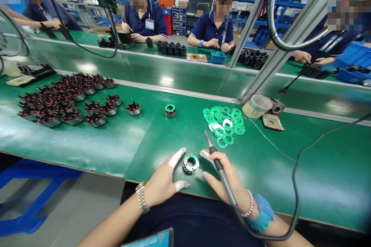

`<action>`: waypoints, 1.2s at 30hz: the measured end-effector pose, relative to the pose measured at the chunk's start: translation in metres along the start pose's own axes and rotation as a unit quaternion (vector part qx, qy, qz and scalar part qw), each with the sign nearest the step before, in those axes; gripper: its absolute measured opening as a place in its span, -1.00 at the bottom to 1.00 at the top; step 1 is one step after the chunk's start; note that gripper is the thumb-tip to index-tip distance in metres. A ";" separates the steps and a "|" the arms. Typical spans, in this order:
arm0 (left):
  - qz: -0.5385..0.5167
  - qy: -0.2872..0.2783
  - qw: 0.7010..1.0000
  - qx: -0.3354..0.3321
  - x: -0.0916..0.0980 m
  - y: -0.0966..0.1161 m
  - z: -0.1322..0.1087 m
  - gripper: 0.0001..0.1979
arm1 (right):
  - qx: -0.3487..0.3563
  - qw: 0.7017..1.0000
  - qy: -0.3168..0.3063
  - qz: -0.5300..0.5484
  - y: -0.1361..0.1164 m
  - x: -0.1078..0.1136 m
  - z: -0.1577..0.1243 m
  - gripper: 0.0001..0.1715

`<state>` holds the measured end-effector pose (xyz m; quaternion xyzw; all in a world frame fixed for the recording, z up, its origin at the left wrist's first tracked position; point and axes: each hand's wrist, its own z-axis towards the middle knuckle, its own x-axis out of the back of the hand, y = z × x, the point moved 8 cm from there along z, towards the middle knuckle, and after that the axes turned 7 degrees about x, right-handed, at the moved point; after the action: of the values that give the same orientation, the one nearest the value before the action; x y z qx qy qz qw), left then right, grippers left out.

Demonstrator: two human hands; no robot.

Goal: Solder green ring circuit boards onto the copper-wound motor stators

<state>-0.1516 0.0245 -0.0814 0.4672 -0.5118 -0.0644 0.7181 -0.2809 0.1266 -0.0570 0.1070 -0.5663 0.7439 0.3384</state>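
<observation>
A motor stator with a green ring-shaped circuit board on top [187, 168] sits on the green bench mat in front of me. My left hand [162, 180] is spread open beside it, with white covers on thumb and finger, apart from the stator or barely at its edge. Held in my right hand [232, 179] is a soldering iron [213, 149], its tip pointing up and away from me. The right thumb and fingertips reach toward the stator's right side without touching it. Farther back stands another stator with a green board [170, 110].
Many copper-wound stators [58, 100] crowd the left; a single stator [133, 108] stands apart. Loose green ring boards [223, 121] lie right of centre. Behind them are a solder wire spool [256, 106] and an iron stand [276, 107]. The iron's cable [294, 185] loops at right. Co-workers sit opposite.
</observation>
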 end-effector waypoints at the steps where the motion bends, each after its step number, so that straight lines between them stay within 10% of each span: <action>1: 0.005 -0.010 1.000 -0.019 0.005 -0.002 -0.001 -0.34 | 0.009 1.000 -0.003 -0.009 -0.002 -0.001 0.003 -0.52; 8: -0.107 -0.077 0.989 -0.072 0.019 -0.001 0.019 -0.89 | 0.090 0.994 -0.057 -0.023 -0.018 -0.035 0.027 -0.53; 12: -0.300 -0.101 0.942 0.110 0.005 -0.014 0.028 -0.90 | 0.112 0.987 -0.119 0.003 -0.023 -0.031 0.028 -0.49; 18: -0.366 -0.138 0.898 0.204 -0.013 -0.014 0.025 -0.84 | 0.120 0.989 -0.087 0.023 -0.028 -0.006 0.040 -0.46; 23: -0.379 -0.137 0.891 0.209 -0.017 -0.017 0.025 -0.84 | 0.177 0.982 -0.061 -0.021 -0.039 -0.018 0.053 -0.78; 36: -0.411 -0.116 0.884 0.193 -0.016 -0.009 0.019 -0.84 | 0.102 0.995 -0.016 -0.017 -0.029 -0.024 0.040 -0.69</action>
<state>-0.1711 0.0177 -0.0980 0.7540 -0.3557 -0.3074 0.4587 -0.2536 0.0843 -0.0346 0.1628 -0.4913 0.7898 0.3292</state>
